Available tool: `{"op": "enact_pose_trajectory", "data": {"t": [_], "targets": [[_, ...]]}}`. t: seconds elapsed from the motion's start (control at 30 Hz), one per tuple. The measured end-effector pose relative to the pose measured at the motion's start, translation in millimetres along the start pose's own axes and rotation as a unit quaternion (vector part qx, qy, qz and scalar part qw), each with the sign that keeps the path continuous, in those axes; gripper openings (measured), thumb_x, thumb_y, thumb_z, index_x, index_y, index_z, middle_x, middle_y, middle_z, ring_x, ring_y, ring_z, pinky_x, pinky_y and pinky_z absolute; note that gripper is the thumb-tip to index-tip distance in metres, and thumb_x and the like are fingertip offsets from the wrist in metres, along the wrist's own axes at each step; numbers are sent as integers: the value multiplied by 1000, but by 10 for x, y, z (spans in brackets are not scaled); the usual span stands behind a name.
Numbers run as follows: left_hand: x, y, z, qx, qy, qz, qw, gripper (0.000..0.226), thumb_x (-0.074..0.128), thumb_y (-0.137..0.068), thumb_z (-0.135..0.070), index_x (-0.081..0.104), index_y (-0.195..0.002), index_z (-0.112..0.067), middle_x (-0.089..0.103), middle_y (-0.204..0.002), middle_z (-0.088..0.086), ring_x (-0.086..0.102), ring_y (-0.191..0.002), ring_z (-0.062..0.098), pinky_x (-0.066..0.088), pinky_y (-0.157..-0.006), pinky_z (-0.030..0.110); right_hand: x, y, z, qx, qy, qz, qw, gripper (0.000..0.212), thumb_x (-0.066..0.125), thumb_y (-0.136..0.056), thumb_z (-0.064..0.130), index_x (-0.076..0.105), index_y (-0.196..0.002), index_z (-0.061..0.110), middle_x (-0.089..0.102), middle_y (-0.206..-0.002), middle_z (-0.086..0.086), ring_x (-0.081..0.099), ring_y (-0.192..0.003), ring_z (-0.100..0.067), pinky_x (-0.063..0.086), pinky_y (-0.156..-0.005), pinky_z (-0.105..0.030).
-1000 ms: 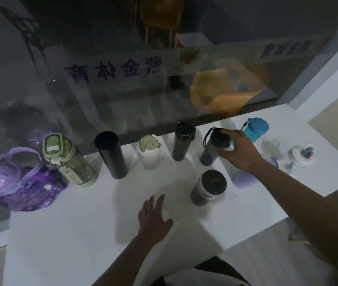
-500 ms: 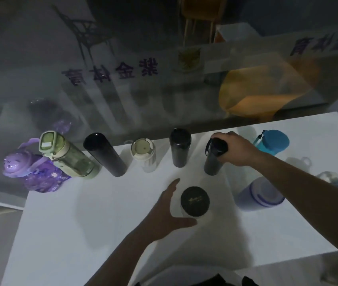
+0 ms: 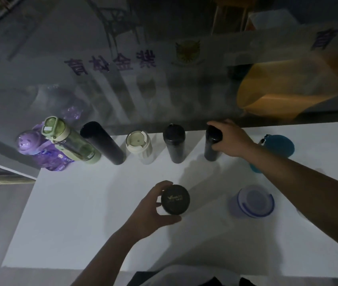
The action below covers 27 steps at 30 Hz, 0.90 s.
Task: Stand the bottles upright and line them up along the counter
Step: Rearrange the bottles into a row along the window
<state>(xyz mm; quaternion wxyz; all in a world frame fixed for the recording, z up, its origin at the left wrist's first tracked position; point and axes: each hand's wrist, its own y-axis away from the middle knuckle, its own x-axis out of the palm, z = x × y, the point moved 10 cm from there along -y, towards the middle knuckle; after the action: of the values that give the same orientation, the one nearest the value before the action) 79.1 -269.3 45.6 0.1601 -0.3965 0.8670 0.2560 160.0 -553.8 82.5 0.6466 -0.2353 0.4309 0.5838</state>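
Note:
Along the back of the white counter stand a purple bottle, a green bottle, a tall black flask, a white cup and a black bottle. My right hand grips the top of a dark bottle standing at the row's right end. My left hand wraps around a black-lidded bottle standing nearer to me. A pale lilac bottle stands at the front right. A blue-lidded bottle sits behind my right forearm.
A glass pane with purple lettering runs along the counter's back edge. The counter's left edge lies just past the purple bottle. Its front edge is close to my body.
My left hand has closed around the black-lidded bottle. My right hand has pushed the dark bottle further back into the row. The camera has tilted to look more steeply down.

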Motion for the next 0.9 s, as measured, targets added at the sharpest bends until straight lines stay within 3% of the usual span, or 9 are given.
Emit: {"op": "enact_pose_trajectory", "data": {"t": [0.27,0.5,0.63,0.73,0.9], "targets": [[32,52,-68,0,2,-34,999,82,89,-65,-29,42,-131,-39,51,-132,-16,49,-126,12,50,-99,43,91,-32,53,-29,-10,23,999,79,71,-77,24,35,-147,30,31,-151,-10,41,-132,-35,43,-102,-40],[43,95,-86,0,-4,-35,999,92,85,-61,-46,32,-136,-50,47,-135,-18,48,-126,8,49,-100,43,36,39,57,-20,-46,40,998,89,74,-79,28,22,-151,33,28,-153,-11,37,-136,-36,42,-105,-45],[59,102,-103,14,0,-38,999,94,81,-58,-55,30,-137,-52,45,-136,-18,46,-127,8,48,-102,40,-96,202,47,-21,-77,5,997,90,78,-76,25,26,-149,28,31,-152,-11,36,-137,-33,38,-108,-43],[65,91,-123,31,4,-42,999,95,81,-56,-56,32,-138,-50,44,-135,-16,46,-126,9,46,-104,40,-208,369,9,-28,-75,-25,996,80,77,-78,22,34,-145,26,37,-150,-8,38,-137,-29,36,-109,-40],[73,30,-172,51,-16,-42,998,93,87,-62,-36,33,-138,-45,44,-132,-11,46,-122,11,41,-105,28,-593,710,-302,15,-29,-138,990,58,71,-83,27,50,-136,19,48,-140,-12,49,-123,-33,42,-103,-41]]}}
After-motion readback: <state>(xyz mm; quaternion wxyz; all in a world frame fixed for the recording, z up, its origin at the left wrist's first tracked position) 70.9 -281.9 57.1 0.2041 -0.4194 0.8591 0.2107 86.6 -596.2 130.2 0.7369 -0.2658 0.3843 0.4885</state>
